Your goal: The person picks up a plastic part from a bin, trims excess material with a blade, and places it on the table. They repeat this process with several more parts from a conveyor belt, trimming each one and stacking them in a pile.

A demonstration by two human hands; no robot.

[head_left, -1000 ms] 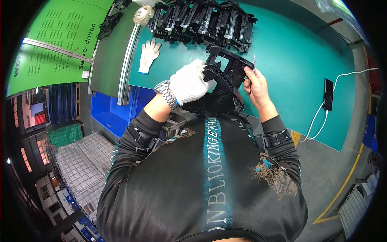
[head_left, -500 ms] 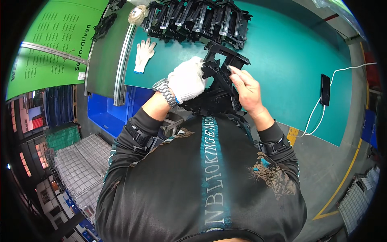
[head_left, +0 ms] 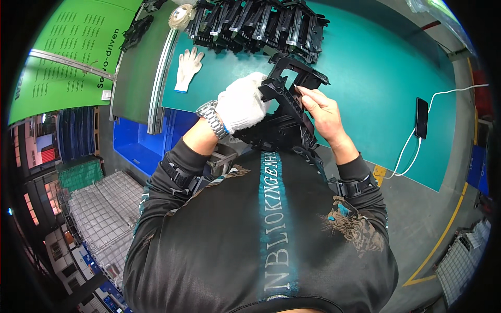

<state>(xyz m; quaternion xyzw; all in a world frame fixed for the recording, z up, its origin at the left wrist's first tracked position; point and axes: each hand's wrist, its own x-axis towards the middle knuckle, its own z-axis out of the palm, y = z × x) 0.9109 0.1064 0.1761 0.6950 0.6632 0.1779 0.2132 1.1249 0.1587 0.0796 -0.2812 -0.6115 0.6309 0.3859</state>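
A black moulded plastic frame (head_left: 286, 107) with ribs and openings is held up close to my chest, at the table's near edge. My left hand (head_left: 242, 103), in a white knitted glove with a metal watch at the wrist, grips the frame's left side. Bare and without a glove, my right hand (head_left: 324, 116) is at the frame's right side. Its thumb and forefinger are pinched together against an edge of the opening. Whatever lies between those fingertips is too small to make out.
Several similar black frames (head_left: 261, 26) stand in a row at the table's back. A spare white glove (head_left: 188, 70) and a tape roll (head_left: 180, 17) are at the left. A phone (head_left: 421, 117) with white cables lies on the right of the green table (head_left: 376, 88). Below left is a blue bin (head_left: 136, 146).
The frame has tilted slightly and shifted a little to the right. My right hand has moved slightly right with it, still pinched at the opening's edge.
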